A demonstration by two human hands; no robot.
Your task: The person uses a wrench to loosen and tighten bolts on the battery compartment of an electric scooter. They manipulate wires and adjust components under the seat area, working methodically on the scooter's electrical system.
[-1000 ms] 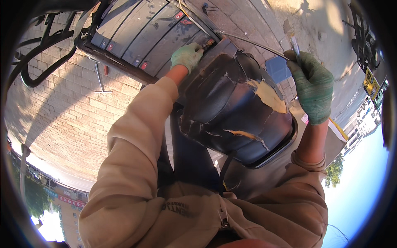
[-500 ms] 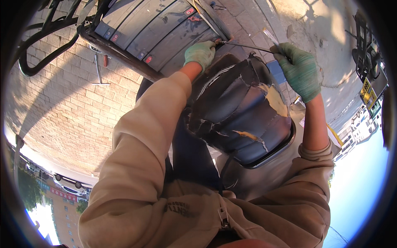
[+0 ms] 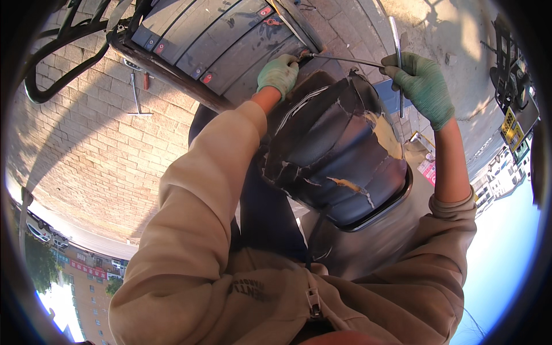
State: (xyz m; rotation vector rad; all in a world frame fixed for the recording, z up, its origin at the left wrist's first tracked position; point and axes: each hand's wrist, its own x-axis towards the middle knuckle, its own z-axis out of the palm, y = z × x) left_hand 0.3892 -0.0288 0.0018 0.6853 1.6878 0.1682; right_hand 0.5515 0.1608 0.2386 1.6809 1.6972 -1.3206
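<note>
My right hand (image 3: 424, 89), in a green glove, is closed around the handle of a T-handle socket wrench (image 3: 353, 60). The wrench's crossbar sticks out above and below the fingers. Its long shaft runs left to a reddish terminal at the edge of a row of dark grey battery-like blocks (image 3: 230, 43). My left hand (image 3: 278, 77), gloved too, has its fingers pinched together at that terminal, by the shaft's far end; what lies between them is hidden. Just below the shaft is a black seat (image 3: 339, 144) with torn covering and yellow foam showing.
A dark metal frame bar (image 3: 172, 77) borders the blocks. On the brick paving at left lie another T-shaped tool (image 3: 136, 98) and a red-handled tool (image 3: 146, 81). A vehicle part with a yellow plate (image 3: 510, 129) stands at far right.
My right hand has shifted slightly right and downward, and the wrench's crossbar has turned to stand nearly upright in the picture. My left hand stays at the terminal.
</note>
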